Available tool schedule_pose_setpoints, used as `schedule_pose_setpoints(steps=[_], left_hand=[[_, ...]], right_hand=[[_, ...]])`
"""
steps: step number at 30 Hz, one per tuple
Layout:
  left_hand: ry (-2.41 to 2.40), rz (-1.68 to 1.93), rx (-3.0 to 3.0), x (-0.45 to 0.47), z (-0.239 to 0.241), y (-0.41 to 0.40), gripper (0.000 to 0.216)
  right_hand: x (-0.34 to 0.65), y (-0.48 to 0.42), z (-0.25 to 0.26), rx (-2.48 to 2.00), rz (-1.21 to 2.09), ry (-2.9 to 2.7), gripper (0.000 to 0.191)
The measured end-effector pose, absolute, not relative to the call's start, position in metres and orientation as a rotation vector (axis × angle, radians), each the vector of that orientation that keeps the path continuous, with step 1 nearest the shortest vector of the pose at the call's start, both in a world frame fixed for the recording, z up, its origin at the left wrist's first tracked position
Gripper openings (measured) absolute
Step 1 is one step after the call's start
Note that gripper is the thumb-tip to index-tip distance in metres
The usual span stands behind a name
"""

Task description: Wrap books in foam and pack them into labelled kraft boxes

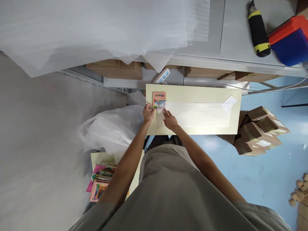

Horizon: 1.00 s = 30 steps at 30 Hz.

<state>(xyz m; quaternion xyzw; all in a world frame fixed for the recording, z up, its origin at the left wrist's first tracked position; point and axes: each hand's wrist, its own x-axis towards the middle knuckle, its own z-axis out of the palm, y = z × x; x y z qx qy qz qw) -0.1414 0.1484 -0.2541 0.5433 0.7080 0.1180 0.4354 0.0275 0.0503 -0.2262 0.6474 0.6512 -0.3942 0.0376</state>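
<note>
A small pink booklet (159,99) with a colourful picture lies at the left end of a pale yellow board (204,93). A strip of white foam wrap (199,114) stretches along the board from the booklet to the right. My left hand (148,112) rests at the booklet's lower left corner, fingers curled against its edge. My right hand (170,119) lies on the foam wrap just below and right of the booklet, fingers stretched towards it.
A large foam sheet (96,29) hangs over a grey shelf (238,35); a black-and-yellow tool (258,30) and a red-and-blue box (291,40) sit on it. Crumpled white foam (110,128) and several colourful booklets (101,183) lie left. Brown cartons (258,130) are stacked right.
</note>
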Motion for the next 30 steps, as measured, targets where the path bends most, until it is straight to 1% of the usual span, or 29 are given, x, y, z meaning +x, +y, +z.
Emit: schedule_pose_setpoints(steps=[4,9,11,14,16,18,22,25,27,30], left_hand=[[1.792,0.289,1.243,-0.135,-0.252,0.153,0.046],[1.843,0.457,1.214,-0.131,-0.231,0.156,0.029],[1.901,0.557,1.275,-0.130,-0.215,0.152,0.027],[1.998,0.680,1.376,-0.126,-0.183,0.139,0.031],[2.022,0.770,1.412,-0.120,-0.159,0.126,0.035],[2.006,0.840,1.405,-0.107,-0.137,0.108,0.037],[1.845,0.860,1.298,-0.050,-0.111,0.068,0.043],[1.638,0.786,1.229,0.017,-0.114,0.040,0.049],[1.505,0.696,1.222,0.067,-0.125,0.025,0.045],[1.410,0.517,1.318,0.138,-0.144,0.008,0.031]], right_hand=[[0.032,0.052,-0.227,1.954,-1.281,1.994,0.066],[0.040,0.057,-0.233,1.936,-1.353,2.041,0.063],[0.047,0.061,-0.235,1.896,-1.410,2.076,0.062],[0.066,0.061,-0.232,1.862,-1.523,2.178,0.055],[0.085,0.054,-0.225,1.942,-1.615,2.228,0.054],[0.110,0.040,-0.215,2.087,-1.764,2.198,0.057],[0.173,0.004,-0.197,2.352,-2.295,1.852,0.071],[0.228,-0.020,-0.190,2.506,-2.614,1.600,0.074],[0.267,-0.036,-0.189,2.695,-2.627,1.488,0.069],[0.326,-0.062,-0.194,3.004,-2.338,1.330,0.059]])
